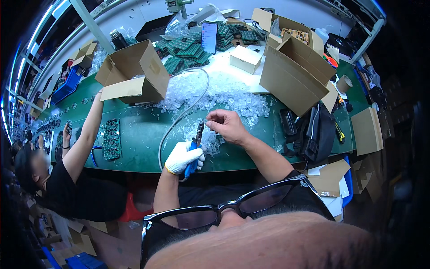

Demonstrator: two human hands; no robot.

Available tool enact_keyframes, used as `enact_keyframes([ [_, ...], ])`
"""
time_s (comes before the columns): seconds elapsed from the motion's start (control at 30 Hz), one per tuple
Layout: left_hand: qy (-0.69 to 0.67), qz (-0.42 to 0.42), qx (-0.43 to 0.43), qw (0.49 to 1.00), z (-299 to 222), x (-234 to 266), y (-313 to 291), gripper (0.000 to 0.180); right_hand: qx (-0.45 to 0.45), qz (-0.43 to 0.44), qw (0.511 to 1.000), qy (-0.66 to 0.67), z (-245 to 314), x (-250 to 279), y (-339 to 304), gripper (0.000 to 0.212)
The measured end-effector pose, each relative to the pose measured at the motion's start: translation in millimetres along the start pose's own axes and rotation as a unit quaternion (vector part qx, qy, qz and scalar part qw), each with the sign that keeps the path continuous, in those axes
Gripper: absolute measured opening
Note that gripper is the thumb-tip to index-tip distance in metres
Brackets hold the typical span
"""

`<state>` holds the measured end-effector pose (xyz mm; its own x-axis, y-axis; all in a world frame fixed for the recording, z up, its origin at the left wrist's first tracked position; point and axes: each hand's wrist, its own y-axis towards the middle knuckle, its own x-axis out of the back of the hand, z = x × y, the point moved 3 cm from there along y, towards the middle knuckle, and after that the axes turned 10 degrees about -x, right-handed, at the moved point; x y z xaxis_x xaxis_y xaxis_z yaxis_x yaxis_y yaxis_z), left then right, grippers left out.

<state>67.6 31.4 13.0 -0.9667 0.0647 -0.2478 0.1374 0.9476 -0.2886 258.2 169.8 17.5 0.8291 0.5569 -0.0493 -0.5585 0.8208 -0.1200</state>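
Note:
My left hand [184, 158], in a white glove, is wrapped round blue-handled nippers [199, 133]. Their dark jaws point up and away from me. Just right of the jaw tips, my bare right hand [229, 125] has its thumb and forefinger brought together; whatever is between them is too small to make out. Under and beyond both hands spreads a heap of small clear plastic pieces [215, 92] on the green table [134, 145]. A grey hose [166, 139] loops round the left side of the heap and passes close to my left hand.
An open cardboard box [154, 71] stands left of the heap, another cardboard box [286, 74] to its right. Green circuit boards [188, 47] and a phone [209, 38] are behind. A black bag [320, 134] lies right. At left, a co-worker's arm [89, 125] reaches to the left box.

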Motion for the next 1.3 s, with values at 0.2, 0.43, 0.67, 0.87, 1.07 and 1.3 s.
enact_keyframes([
  [0.2,-0.026,-0.009,-0.009,1.0,2.4,5.6,0.8,0.039,0.003,-0.005,1.0,-0.031,-2.9,0.0,0.5,0.024],
  [0.43,-0.225,0.077,-0.113,0.965,18.4,23.1,5.8,0.065,0.097,0.027,0.949,-0.299,12.8,-6.7,-4.3,0.029],
  [0.67,-0.209,0.09,-0.118,0.967,19.2,21.7,6.8,0.067,0.147,-0.129,0.91,-0.366,12.0,19.5,8.8,0.017],
  [0.87,-0.211,0.099,-0.113,0.966,13.3,18.0,6.6,0.067,0.11,-0.213,0.828,-0.506,-10.3,45.6,25.3,0.032],
  [1.07,-0.206,0.093,-0.108,0.968,15.9,19.4,5.2,0.067,0.081,-0.207,0.834,-0.505,-5.9,43.2,28.0,0.031],
  [1.3,-0.175,0.084,-0.091,0.977,14.6,18.7,4.5,0.071,0.153,-0.203,0.911,-0.325,-0.7,42.8,30.8,0.024],
])
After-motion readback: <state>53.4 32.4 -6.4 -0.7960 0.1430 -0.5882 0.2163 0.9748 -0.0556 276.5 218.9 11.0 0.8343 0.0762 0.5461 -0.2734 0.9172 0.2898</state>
